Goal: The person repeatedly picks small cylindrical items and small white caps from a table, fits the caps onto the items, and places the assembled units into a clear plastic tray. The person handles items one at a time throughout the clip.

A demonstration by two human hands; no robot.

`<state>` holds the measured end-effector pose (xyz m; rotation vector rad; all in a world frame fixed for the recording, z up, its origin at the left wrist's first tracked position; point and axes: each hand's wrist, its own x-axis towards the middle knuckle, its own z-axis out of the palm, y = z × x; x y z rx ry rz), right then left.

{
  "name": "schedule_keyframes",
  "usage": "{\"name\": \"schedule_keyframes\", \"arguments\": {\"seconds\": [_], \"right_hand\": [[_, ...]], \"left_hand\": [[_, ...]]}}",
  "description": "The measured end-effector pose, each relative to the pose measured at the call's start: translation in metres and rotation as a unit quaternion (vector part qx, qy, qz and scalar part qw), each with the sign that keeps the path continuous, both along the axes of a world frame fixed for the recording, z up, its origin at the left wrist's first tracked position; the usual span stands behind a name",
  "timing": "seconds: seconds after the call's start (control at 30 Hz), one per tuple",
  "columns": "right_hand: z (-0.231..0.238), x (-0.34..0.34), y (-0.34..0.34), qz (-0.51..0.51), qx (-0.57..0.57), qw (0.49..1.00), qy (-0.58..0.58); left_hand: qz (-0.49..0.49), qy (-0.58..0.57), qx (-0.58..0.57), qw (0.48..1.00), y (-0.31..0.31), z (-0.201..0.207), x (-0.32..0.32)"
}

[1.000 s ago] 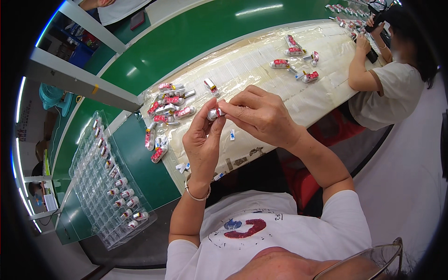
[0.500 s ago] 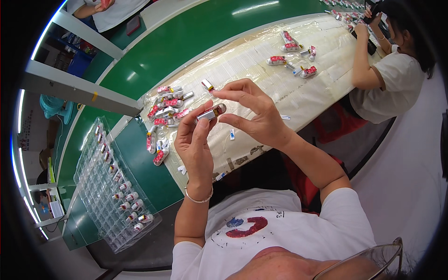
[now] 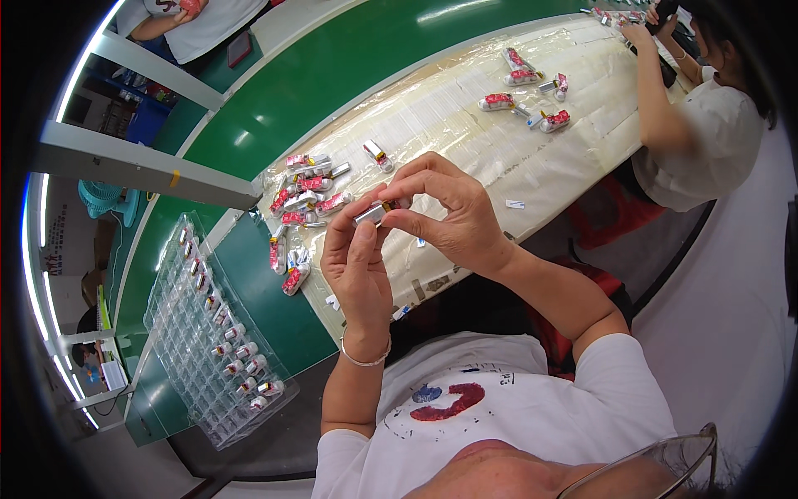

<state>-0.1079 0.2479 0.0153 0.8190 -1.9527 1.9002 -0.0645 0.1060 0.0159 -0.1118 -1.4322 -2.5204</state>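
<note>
Left grip (image 3: 360, 266) pinched shut on a silver battery-like cell (image 3: 370, 214), right grip (image 3: 453, 218) pinching its red end. Held above the desk (image 3: 465, 125), whose near edge runs under my wrists; film-covered top stretches right. Transparent blister tray (image 3: 187, 333) overhangs the desk edge at left, part-filled with units. Red-and-white units (image 3: 313, 183) heaped beyond left grip.

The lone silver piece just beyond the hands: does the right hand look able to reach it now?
Probably yes: the lone silver piece lies just beyond the right hand, with nothing visible between. But that hand seems to pinch the held piece, so it would likely let go first.
</note>
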Motion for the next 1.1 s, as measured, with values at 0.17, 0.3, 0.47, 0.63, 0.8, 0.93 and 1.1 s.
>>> {"name": "schedule_keyframes", "arguments": {"seconds": [0.17, 0.3, 0.47, 0.63, 0.8, 0.93, 1.1], "right_hand": [[0.001, 0.003, -0.003, -0.014, 0.004, 1.000, 0.006], [0.007, 0.003, -0.003, 0.006, -0.024, 0.999, -0.020], [0.006, 0.000, -0.003, -0.026, -0.006, 0.998, 0.064], [-0.004, 0.001, -0.008, -0.062, -0.018, 0.994, 0.084], [-0.011, 0.001, -0.012, -0.069, -0.022, 0.994, 0.076], [-0.016, -0.003, -0.012, -0.010, -0.048, 0.998, 0.036], [-0.008, -0.004, -0.011, 0.068, -0.117, 0.979, -0.153]], "left_hand": [[0.001, -0.012, 0.002, 1.000, -0.003, 0.000, -0.002], [-0.018, -0.020, -0.007, 1.000, -0.010, 0.001, -0.004], [-0.046, -0.014, -0.025, 0.999, -0.013, 0.006, -0.009], [-0.016, -0.037, -0.047, 0.998, -0.007, 0.007, -0.008], [-0.003, -0.029, -0.081, 0.996, -0.010, 0.000, -0.012], [-0.007, -0.018, -0.054, 0.998, -0.013, -0.001, -0.016], [-0.009, 0.012, -0.083, 0.996, -0.019, 0.002, -0.018]]}}
